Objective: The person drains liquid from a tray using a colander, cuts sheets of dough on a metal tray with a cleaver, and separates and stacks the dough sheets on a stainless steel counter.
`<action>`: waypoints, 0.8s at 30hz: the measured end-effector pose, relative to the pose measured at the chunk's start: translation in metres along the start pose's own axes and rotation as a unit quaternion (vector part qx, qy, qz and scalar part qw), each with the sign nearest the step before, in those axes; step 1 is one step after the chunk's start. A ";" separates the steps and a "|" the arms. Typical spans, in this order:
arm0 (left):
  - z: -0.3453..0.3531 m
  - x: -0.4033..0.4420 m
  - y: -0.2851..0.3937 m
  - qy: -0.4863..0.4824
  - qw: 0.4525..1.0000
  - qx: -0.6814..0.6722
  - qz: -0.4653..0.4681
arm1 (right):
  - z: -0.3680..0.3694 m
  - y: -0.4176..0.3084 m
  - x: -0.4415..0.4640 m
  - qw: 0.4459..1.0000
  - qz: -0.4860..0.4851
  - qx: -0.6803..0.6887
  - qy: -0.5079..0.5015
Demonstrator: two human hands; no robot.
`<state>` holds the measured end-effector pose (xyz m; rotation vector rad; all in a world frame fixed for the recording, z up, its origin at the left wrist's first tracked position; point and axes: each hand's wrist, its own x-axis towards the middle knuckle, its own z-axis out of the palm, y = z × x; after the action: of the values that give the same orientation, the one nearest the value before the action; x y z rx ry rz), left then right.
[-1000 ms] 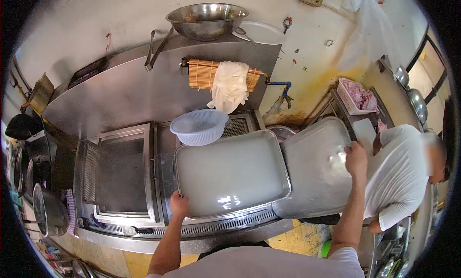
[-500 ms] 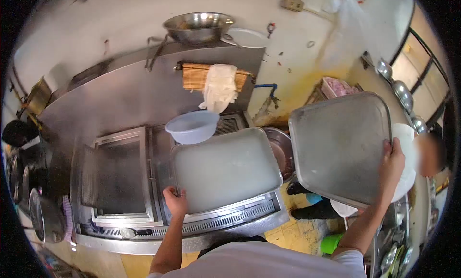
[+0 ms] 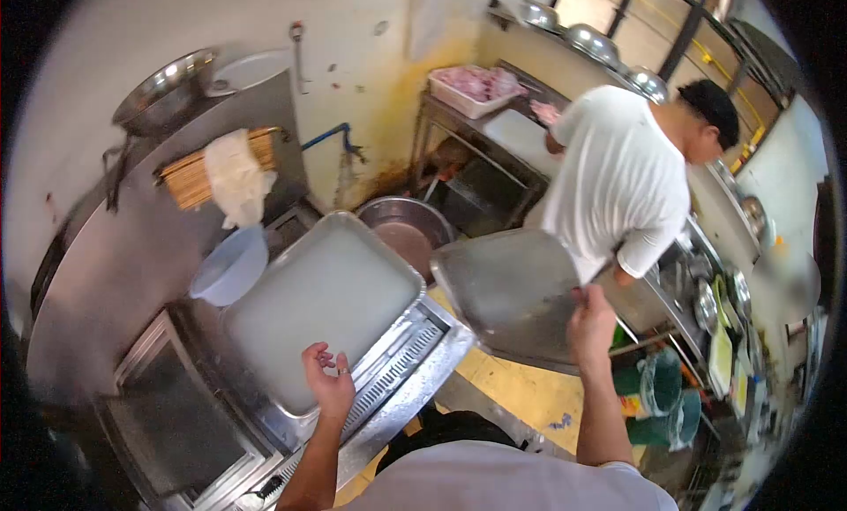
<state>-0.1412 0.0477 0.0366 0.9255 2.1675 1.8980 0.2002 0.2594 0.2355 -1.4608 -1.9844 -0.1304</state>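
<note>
Tray (image 3: 507,295) out to your right, tilted, and there's your right hand (image 3: 591,330) clamped on its edge, fingers wrapped tight. It hangs over the yellow floor (image 3: 522,398), between the counter (image 3: 453,336) and your co-worker (image 3: 618,171), its left end near the pan (image 3: 418,288) as you look down.

Across to your left hand (image 3: 328,379): fingers apart, loosely bent, nothing visible in the grasp, poised at the pan's near side. Whether it touches the rim, I cannot tell from this angle.

And the pan itself, broad and shallow, sits on the counter, pale and cloudy inside. Right beside it, to the left, your blue basin (image 3: 229,266); past the far corner, a big pot (image 3: 379,208) with brownish contents.

Up on the steel backing, a cloth (image 3: 236,180) drapes over a bamboo mat (image 3: 185,180), with a bowl (image 3: 163,92) on the ledge above.

Over on your right, the co-worker stands in white shirt and black cap (image 3: 708,109), near the table (image 3: 540,89) bearing a tub (image 3: 454,98) of pink meat (image 3: 481,80). Lower down on that side, 2 green bins (image 3: 660,383).
</note>
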 end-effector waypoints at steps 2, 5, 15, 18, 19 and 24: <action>0.022 -0.007 0.015 -0.038 0.999 -0.017 0.033 | -0.004 0.023 -0.021 1.000 0.019 -0.013 -0.015; 0.049 -0.030 0.032 -0.099 0.993 -0.046 0.042 | -0.019 0.047 -0.044 0.999 0.039 -0.004 -0.013; 0.156 -0.164 0.073 -0.356 0.931 -0.073 0.033 | -0.094 0.170 -0.125 0.991 0.133 -0.030 -0.017; 0.192 -0.208 0.122 -0.435 0.896 -0.062 0.062 | -0.131 0.220 -0.156 0.977 0.214 -0.022 -0.001; 0.204 -0.222 0.129 -0.455 0.887 -0.056 0.064 | -0.144 0.236 -0.166 0.967 0.255 -0.016 0.003; 0.264 -0.298 0.159 -0.539 0.840 -0.021 0.063 | -0.206 0.317 -0.219 0.896 0.441 -0.016 0.047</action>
<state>0.2800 0.1278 0.0403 1.6124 1.3571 0.9615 0.6057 0.1062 0.1801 -2.1757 -1.0844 0.1629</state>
